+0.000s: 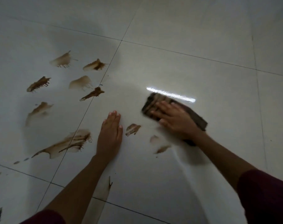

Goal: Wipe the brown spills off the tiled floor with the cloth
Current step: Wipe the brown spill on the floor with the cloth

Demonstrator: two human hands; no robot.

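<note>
Dark red sleeves at bottom edge, both forearms reaching out over the tiled floor. Left hand flat on the tile, fingers straight and together, palm down, holding nothing. Right hand pressed on top of the cloth, fingers spread across it rather than curled round; blurred, so thumb position unclear. Cloth is dark, stained brown, folded roughly rectangular, lying flat on the floor right of centre, just below a bright light reflection. Brown spills mostly left of the left hand: a large streaked one crossing the grout line, several smaller splashes further up and left. Small spill sits between the two hands, just beside the left one; two faint smears near the right wrist. Thin streak beside the left forearm.
</note>
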